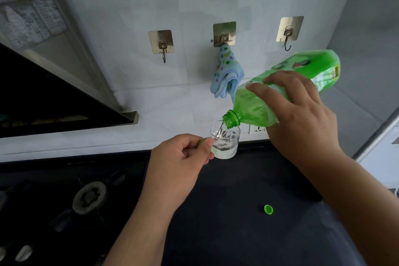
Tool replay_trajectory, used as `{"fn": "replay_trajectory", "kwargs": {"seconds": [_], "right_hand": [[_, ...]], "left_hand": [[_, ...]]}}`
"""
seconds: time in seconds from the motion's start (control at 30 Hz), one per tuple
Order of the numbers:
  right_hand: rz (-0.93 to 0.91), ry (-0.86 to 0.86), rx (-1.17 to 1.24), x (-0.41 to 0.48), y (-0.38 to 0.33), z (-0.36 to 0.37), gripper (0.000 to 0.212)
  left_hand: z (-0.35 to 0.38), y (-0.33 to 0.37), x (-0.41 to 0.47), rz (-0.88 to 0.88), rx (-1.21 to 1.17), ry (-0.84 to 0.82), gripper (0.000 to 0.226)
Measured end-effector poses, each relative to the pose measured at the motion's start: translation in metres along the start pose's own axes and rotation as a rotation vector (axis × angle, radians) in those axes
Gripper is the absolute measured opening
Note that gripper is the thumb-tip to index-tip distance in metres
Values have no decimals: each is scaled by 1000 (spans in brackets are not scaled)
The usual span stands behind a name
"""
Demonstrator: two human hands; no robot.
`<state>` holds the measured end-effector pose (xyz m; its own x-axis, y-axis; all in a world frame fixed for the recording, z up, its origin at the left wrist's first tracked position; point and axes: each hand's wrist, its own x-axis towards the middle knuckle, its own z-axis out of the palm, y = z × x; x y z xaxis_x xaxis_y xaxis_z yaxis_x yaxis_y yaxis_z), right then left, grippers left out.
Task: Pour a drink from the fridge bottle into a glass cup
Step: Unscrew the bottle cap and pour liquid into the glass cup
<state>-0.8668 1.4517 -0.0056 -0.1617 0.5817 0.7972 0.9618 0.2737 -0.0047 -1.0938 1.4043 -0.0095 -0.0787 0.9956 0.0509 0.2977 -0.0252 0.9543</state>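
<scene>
My right hand (pixel 302 112) grips a green plastic bottle (pixel 259 106), tipped with its open mouth down and to the left. Clear liquid runs from the mouth into a small glass cup (pixel 226 147) that stands on the dark counter (pixel 237 183) by the wall. The cup holds some clear liquid. My left hand (pixel 183 157) pinches the cup's green handle on its left side. The bottle's green cap (pixel 268 209) lies open side up on the counter, nearer to me.
A gas burner (pixel 89 197) and knobs sit on the hob at the left. A range hood (pixel 54 84) juts out at upper left. Three metal hooks are on the tiled wall, the middle one holding a blue spotted cloth (pixel 225 73). A wall socket (pixel 258 129) sits behind the bottle.
</scene>
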Motion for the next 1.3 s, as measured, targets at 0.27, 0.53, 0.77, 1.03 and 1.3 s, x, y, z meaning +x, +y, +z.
{"fn": "replay_trajectory", "kwargs": {"seconds": [0.27,0.53,0.77,1.03,1.3], "right_hand": [[79,-88,31,2,-1,4,73],[242,-227,210,-7,3,15,81],[450,-322,390,-28,11,29,75],[659,-661,445,-89,11,64,87],[763,-867,480,-155,-5,97,85]], "left_hand": [[0,-3,4,7,7,-4,12],[1,-11,9,4,28,-8,11],[6,-27,14,-29,-24,0,13],[18,-78,22,-179,-126,5,13],[35,-145,19,-367,-184,-8,11]]}}
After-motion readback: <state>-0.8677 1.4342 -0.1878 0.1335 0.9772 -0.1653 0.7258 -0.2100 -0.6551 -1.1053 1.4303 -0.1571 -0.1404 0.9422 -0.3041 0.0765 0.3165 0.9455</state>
